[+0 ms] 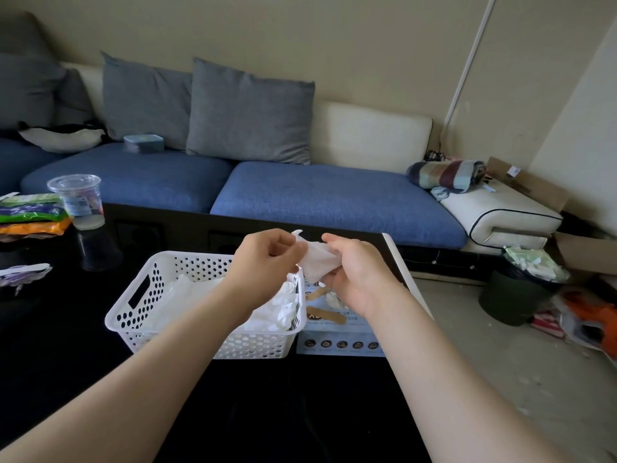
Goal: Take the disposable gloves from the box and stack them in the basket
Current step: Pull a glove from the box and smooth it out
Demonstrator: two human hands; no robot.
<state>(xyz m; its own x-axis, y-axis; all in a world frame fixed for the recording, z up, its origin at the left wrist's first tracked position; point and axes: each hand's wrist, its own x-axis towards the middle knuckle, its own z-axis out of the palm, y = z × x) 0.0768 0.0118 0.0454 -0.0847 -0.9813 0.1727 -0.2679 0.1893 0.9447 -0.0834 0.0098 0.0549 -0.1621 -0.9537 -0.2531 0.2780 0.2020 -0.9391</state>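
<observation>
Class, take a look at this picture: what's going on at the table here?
A person holds a thin white disposable glove between both hands, the left hand pinching one end and the right hand gripping the other. They hold it above a white perforated plastic basket and a pale blue cardboard box, which stand side by side on a black table. Several crumpled white gloves already lie in the basket.

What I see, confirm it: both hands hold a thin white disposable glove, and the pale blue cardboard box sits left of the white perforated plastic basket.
Wrong side. In the head view the pale blue cardboard box sits right of the white perforated plastic basket. Left hand and right hand do hold the thin white disposable glove.
</observation>
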